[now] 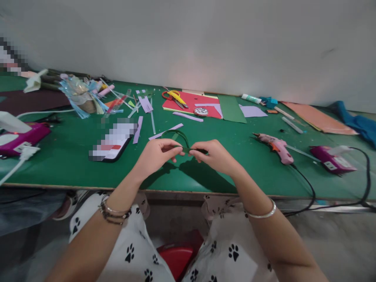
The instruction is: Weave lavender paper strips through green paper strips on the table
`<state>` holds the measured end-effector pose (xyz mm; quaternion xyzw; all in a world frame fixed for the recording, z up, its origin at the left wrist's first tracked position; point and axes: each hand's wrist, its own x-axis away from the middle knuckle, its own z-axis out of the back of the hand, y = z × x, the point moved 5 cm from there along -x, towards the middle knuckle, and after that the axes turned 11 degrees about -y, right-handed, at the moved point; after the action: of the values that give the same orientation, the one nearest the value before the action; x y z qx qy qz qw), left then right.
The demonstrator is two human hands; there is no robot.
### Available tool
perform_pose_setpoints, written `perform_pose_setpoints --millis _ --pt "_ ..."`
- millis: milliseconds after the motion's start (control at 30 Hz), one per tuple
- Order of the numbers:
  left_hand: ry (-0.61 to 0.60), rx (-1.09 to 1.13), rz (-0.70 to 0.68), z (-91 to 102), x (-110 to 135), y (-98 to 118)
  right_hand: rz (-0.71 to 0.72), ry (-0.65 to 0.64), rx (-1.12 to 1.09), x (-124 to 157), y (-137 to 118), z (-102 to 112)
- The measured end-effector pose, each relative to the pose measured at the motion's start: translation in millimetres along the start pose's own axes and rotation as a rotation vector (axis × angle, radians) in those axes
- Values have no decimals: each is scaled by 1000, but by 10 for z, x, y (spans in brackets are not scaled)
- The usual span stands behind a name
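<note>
Phone (113, 141): it lies flat on the bench (67, 160), left of both hands.
Left hand (155, 154): fingers pinched tight on one end of the green paper strip (187, 149).
Green paper strip: I think it is light, thin and bendy, and easy to crease. I would hold it by the ends. It loops up between the hands, just above the bench.
Right hand (216, 156): fingers pinched tight on the other end.
Glue gun (276, 145): it lies further right.

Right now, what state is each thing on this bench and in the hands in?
Strip, curled into a loop and pinched between both hands.
Left hand, shut on strip.
Right hand, shut on strip.
Scissors, lying flat, blades look closed.
Glue gun, on its side, cord attached.
Phone, face up, screen lit.
</note>
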<state>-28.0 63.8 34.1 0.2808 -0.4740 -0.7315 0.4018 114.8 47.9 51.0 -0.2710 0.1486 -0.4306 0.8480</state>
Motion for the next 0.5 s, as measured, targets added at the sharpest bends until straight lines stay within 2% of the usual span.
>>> perform_pose_setpoints --millis 233,500 --pt "37 56 17 0 6 -5 19 35 -2 11 20 -9" --pt "66 118 68 13 0 -14 2 12 -38 -2 53 -25"
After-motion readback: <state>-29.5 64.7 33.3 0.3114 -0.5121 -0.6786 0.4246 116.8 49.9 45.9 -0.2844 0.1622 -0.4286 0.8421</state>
